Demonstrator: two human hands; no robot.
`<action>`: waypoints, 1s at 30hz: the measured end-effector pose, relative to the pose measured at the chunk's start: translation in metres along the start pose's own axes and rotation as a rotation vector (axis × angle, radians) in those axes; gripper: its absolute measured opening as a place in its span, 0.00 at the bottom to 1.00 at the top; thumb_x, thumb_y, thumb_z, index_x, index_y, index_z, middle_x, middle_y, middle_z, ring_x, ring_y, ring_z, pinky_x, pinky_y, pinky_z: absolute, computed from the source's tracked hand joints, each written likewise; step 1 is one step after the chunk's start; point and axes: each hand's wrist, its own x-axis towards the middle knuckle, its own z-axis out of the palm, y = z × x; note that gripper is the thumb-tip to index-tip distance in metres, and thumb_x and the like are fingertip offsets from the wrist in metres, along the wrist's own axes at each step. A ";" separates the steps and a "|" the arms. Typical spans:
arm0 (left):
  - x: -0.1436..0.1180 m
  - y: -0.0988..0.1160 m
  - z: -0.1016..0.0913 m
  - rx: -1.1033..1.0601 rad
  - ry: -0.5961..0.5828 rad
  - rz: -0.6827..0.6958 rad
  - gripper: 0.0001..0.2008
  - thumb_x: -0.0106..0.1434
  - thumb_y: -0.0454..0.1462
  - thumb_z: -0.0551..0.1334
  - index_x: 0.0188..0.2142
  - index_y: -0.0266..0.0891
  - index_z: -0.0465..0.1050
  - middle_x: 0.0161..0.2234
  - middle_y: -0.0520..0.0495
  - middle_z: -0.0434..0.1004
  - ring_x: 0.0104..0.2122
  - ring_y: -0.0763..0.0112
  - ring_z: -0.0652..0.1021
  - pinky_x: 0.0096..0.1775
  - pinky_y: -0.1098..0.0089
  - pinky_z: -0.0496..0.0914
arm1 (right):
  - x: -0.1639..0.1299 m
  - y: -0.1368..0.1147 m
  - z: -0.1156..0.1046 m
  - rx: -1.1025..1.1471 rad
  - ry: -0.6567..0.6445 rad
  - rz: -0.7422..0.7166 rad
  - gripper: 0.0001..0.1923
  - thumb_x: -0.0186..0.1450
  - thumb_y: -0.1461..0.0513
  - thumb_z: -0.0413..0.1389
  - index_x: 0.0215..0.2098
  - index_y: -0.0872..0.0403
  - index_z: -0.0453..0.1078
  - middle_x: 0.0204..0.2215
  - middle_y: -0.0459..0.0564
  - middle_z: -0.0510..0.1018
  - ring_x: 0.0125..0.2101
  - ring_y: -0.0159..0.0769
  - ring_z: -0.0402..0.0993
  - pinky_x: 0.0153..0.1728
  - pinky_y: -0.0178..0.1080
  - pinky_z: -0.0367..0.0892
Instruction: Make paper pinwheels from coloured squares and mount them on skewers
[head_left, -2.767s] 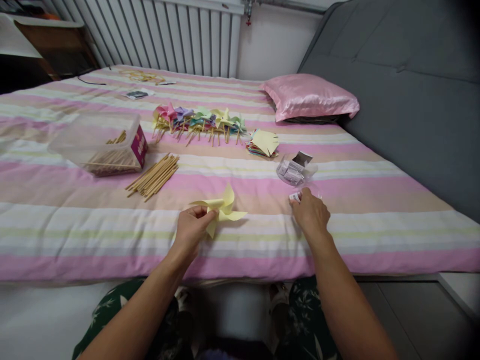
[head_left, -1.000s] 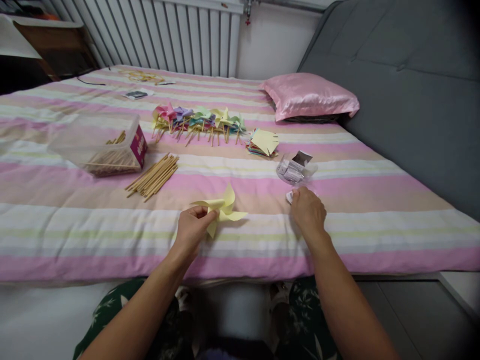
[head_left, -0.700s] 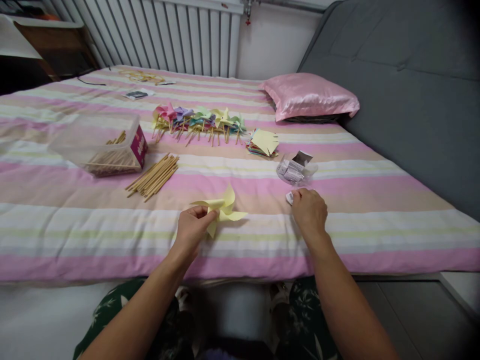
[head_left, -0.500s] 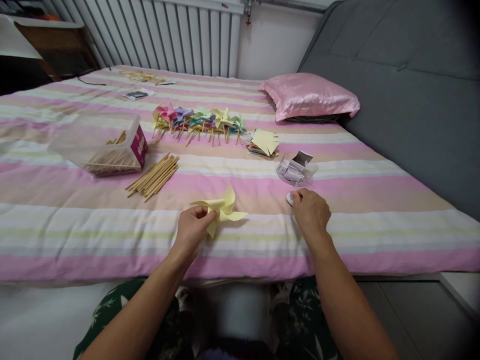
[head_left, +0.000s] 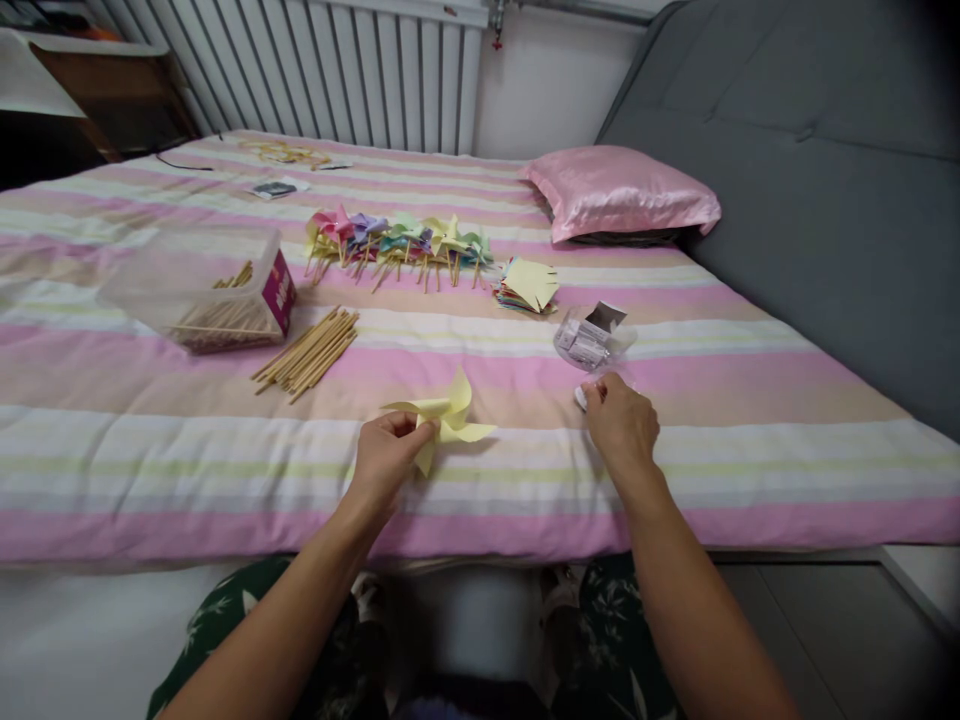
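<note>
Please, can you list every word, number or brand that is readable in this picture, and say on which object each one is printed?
No text here can be read.
Clear stick box: its magenta label carries pale marks, too blurred to read.
Small packets in the clear bag: dark print, too small to read.
Flat packet near the radiator: print, too small to read.
Yellow pinwheel in the left hand: no print visible.

No text, brand, number or sign can be read here. You see a magenta label (head_left: pixel 283 292) on the end of the clear plastic box (head_left: pixel 196 285) of sticks, with pale marks on it too blurred to make out. The small packets in the clear bag (head_left: pixel 592 340) and the flat packet (head_left: pixel 274 188) at the far side of the bed (head_left: pixel 750 400) carry dark print that is too small to tell.
</note>
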 end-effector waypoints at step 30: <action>0.000 -0.001 0.000 0.006 0.005 0.012 0.10 0.41 0.37 0.68 0.16 0.35 0.67 0.15 0.55 0.65 0.17 0.80 0.63 0.20 0.77 0.55 | 0.000 0.004 0.000 0.318 0.332 -0.175 0.16 0.65 0.62 0.46 0.45 0.54 0.73 0.41 0.54 0.73 0.42 0.39 0.68 0.42 0.38 0.63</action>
